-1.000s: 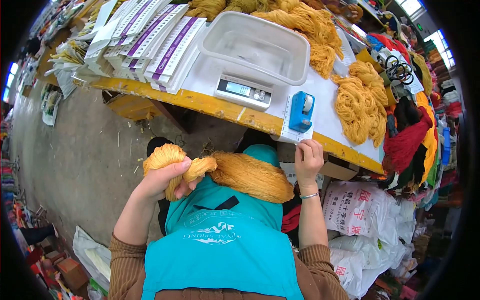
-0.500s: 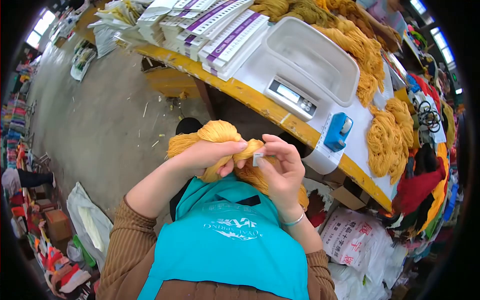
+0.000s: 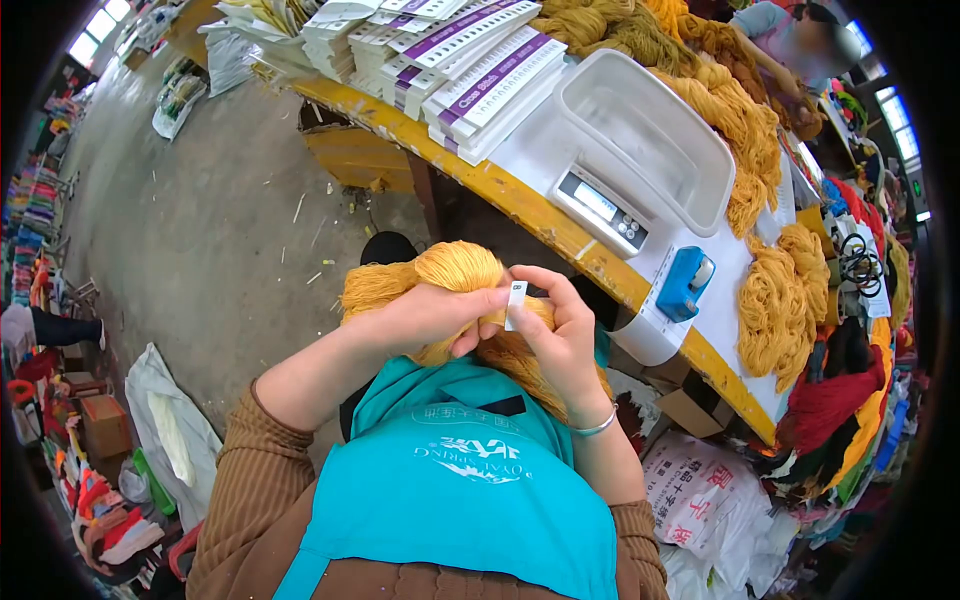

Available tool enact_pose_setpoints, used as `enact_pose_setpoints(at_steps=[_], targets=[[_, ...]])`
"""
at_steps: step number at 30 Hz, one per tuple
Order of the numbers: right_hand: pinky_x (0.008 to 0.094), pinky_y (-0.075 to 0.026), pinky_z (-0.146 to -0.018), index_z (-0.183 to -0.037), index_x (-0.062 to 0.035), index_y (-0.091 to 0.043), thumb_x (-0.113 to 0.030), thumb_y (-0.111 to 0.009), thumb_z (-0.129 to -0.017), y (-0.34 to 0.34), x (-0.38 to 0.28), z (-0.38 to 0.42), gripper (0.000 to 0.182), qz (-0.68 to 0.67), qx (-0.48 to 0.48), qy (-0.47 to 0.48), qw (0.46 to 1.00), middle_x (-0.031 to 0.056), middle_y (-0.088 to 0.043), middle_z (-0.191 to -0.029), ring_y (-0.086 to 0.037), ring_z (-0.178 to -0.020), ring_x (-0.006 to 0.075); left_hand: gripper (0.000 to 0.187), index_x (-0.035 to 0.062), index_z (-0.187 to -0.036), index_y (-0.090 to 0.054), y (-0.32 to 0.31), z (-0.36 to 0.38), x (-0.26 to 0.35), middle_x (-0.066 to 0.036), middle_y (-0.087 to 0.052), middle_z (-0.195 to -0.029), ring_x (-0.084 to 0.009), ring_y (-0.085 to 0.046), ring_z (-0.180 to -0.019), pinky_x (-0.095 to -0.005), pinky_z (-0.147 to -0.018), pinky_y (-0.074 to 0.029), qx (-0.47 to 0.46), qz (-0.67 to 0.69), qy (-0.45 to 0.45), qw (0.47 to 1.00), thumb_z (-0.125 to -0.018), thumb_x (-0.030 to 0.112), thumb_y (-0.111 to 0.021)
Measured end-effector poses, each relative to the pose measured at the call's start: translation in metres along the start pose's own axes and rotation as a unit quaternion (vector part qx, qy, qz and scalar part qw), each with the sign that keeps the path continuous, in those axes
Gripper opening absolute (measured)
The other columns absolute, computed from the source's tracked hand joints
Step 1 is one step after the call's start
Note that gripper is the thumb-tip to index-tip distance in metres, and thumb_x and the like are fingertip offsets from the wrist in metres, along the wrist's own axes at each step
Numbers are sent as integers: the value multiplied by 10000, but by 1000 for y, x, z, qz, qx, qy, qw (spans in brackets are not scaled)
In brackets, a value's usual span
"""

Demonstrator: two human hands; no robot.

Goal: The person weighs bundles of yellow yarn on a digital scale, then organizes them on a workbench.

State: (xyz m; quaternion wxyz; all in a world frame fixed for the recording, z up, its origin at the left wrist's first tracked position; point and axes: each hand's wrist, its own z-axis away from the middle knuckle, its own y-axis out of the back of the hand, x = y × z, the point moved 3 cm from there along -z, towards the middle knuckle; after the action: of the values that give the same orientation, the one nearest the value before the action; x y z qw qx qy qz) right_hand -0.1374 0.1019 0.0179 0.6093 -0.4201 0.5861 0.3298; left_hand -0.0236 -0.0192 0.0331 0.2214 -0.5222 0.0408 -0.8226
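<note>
Room lies open to our left, where bare grey concrete floor [image 3: 200, 230] runs beside the long yellow-edged worktop [image 3: 520, 205]; to our right the worktop's near edge stands close by our hands.

We hold a thick golden-yellow yarn skein [image 3: 455, 275] in front of our chest, off the worktop and just short of its near edge. Our left hand [image 3: 425, 315] is clenched around the skein's bunched top loop, while the rest hangs twisted toward our teal apron [image 3: 470, 480]. Our right hand [image 3: 560, 330] pinches a small white paper tag [image 3: 516, 303] between thumb and forefinger, pressed against the skein beside our left fingers.

On the worktop, a white digital scale with a clear plastic tray [image 3: 640, 150] sits at the near edge, a blue tape dispenser [image 3: 686, 282] just beyond it, and stacked white-and-purple cards [image 3: 470, 60] farther along.

Half a second ago the tag sat lower, near our palm; now it stands upright higher against the yarn, and our hands have closed together.
</note>
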Motion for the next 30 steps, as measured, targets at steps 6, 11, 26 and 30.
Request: enact_pose_setpoints(at_steps=[6, 11, 26, 30], targets=[[170, -357, -518, -1276, -23, -519, -103, -626, -947, -10, -4, -2, 354, -183, 97, -132, 969, -6, -594, -817, -495, -621, 21, 221, 72, -1066, -582, -4, 4, 11, -43, -611, -814, -110, -584, -702, -264, -616, -491, 165, -291, -344, 877, -894, 117, -711], [196, -215, -427, -1287, -46, -507, -155, -547, -974, -16, -5, 0, 334, -258, 114, -150, 947, -58, -445, -636, -284, -449, 17, 201, 66, -1066, -665, 1, 1, 0, -81, -672, -944, -230, -644, -854, -355, -747, -509, 100, -286, -278, 912, -907, 185, -697], [221, -426, -600, -990, -36, -696, 41, -690, -794, 7, -26, -15, 211, 130, -234, 6, 964, 24, -661, -892, -548, -676, 63, 250, 100, -811, -556, 18, 5, 3, 54, -424, -636, -61, -372, -528, -226, -454, -319, -115, 8, 64, 991, -976, 287, -579], [240, -365, -557, -920, -6, -688, 55, -711, -796, 8, -15, -11, 140, 134, -170, 127, 968, 24, -629, -812, -509, -642, 62, 242, 87, -849, -569, 14, 3, -7, 49, -444, -622, -62, -408, -507, -227, -453, -339, -103, 23, 54, 993, -994, 278, -545]])
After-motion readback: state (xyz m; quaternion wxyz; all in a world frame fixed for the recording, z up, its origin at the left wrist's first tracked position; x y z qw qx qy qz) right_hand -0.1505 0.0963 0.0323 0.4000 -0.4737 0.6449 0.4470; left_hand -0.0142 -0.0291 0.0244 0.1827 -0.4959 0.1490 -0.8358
